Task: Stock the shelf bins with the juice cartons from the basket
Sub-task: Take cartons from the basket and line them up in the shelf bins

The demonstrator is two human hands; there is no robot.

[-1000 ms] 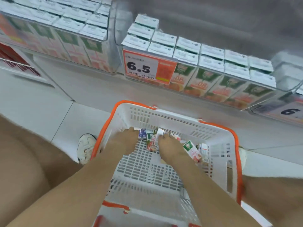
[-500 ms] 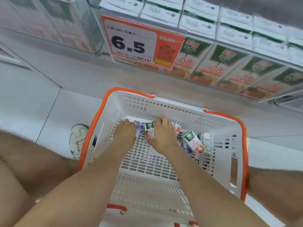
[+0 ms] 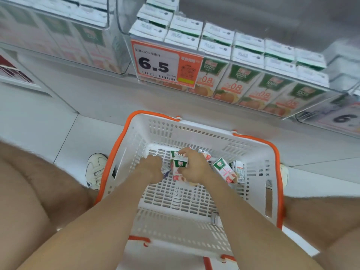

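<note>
A white basket [image 3: 255, 173] with an orange rim stands on the floor between my legs. Both hands reach into its far end. My right hand [image 3: 194, 168] grips a small green-and-white juice carton [image 3: 180, 165], lifted a little off the basket floor. My left hand [image 3: 151, 168] is curled over another small carton with a purple edge, mostly hidden beneath it. More cartons [image 3: 224, 172] lie loose at the basket's right side. Above stands a clear shelf bin [image 3: 272, 76] holding rows of the same juice cartons.
An orange price tag [image 3: 165, 65] reading 6.5 hangs on the bin's front. A second clear bin [image 3: 58, 32] of cartons stands to the left, another at far right. My white shoe [image 3: 95, 169] sits left of the basket on the pale tiled floor.
My right hand has closed round a carton and raised it from the pile. The left hand has curled over a carton beside it. The view tilted up slightly toward the shelf.
</note>
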